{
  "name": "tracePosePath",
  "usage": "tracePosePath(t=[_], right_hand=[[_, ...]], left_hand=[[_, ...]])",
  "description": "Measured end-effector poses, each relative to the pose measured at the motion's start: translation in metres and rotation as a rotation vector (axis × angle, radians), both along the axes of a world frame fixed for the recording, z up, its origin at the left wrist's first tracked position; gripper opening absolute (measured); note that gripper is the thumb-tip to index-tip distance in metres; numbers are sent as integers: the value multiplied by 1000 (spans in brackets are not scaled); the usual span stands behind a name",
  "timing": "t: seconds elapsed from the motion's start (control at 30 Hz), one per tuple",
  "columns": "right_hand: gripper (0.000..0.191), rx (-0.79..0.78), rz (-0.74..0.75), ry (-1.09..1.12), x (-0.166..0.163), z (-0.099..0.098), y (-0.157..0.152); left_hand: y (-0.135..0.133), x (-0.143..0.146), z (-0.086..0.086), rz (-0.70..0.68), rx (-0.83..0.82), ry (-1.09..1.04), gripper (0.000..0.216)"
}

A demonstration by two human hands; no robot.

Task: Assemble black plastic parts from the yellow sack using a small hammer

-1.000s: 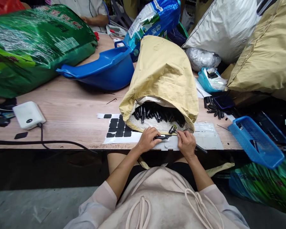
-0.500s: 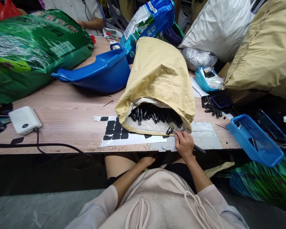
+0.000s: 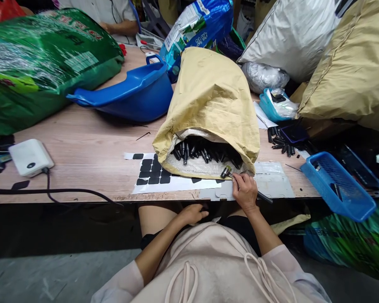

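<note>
My right hand point(image 3: 245, 192) is wrapped round the handle of a small hammer point(image 3: 226, 171). The hammer's head, metal with a yellowish face, rests by the mouth of a yellow woven sack point(image 3: 213, 101), and its dark grip sticks out to the right of the hand. Many slim black parts point(image 3: 205, 152) lie inside the open sack. Below the table edge, over my lap, is my left hand point(image 3: 192, 213), its fingers curled; a dark bit shows at the fingertips, too unclear to name. On the table left of the sack lies a white sheet with black rounded-square pads point(image 3: 154, 171).
A blue basin point(image 3: 135, 94) and a green bag point(image 3: 57, 63) stand at the left, with a corded white box point(image 3: 30, 158) nearer. At the right are a blue basket point(image 3: 337, 185), loose black parts point(image 3: 282, 142) and stuffed sacks point(image 3: 350, 59). A person's arm point(image 3: 123, 28) shows behind.
My left hand has come up from lower between my legs and moved slightly left, showing more of its back and fingers. My right hand and the hammer stay nearly still.
</note>
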State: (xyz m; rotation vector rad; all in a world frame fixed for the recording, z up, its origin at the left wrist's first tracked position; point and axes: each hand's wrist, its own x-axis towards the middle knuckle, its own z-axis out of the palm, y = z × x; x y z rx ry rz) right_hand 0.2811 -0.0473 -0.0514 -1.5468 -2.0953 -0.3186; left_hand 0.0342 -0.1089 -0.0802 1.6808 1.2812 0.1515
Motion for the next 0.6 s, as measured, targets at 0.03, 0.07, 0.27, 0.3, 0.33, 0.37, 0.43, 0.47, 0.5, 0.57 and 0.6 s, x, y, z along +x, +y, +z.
tracePosePath(t=[0.03,0.07,0.27,0.3,0.33,0.37,0.43,0.47,0.5,0.57,0.6], right_hand=[[24,-7,-1,-2,0,0,0],[24,-9,-2,-3,0,0,0],[23,50,11,-6,-1,1,1],[22,52,12,-6,-1,1,1],[22,51,11,-6,-1,1,1],[23,47,7,-8,-1,1,1],[23,36,0,-10,-1,0,1],[23,32,-2,-9,-1,0,0],[23,28,-2,-6,-1,-1,0],[23,25,2,4,-1,-1,0],[23,24,5,10,-1,-1,0]], left_hand=[[0,-6,13,-80,-63,-62,16],[2,-13,29,-166,-130,-150,20],[69,-42,97,424,168,-245,37],[85,-43,98,612,341,-131,33],[100,-43,97,766,480,-8,29],[113,-42,93,872,574,105,29],[134,-39,85,957,635,264,32],[141,-37,81,960,622,307,34],[146,-36,78,956,599,335,35],[151,-36,76,956,557,363,35],[152,-37,77,960,537,364,36]])
